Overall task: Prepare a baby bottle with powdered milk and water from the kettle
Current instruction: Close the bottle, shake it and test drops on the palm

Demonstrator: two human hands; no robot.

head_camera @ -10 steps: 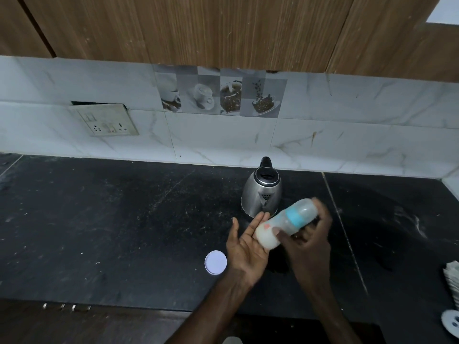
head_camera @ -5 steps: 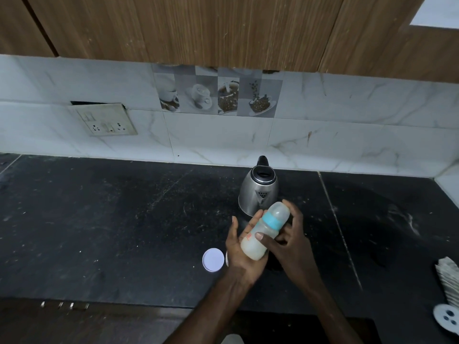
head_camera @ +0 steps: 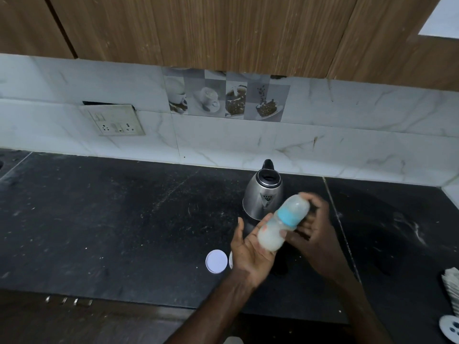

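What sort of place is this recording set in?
Most likely a home kitchen: a dark stone countertop under wooden wall cabinets, a steel kettle against the marble-look tiled backsplash, with coffee-cup picture tiles.

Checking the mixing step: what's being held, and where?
The bottle, tilted: right hand grips its blue collar; left palm meets its base.

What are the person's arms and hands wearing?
Nothing that shows. Both forearms are bare as far as the bottom edge of the picture, with no sleeve in view. The left hand and the right hand have no gloves, and no rings, watch or bracelet can be seen. The right hand's fingers are blurred, so a small ring could be missed.
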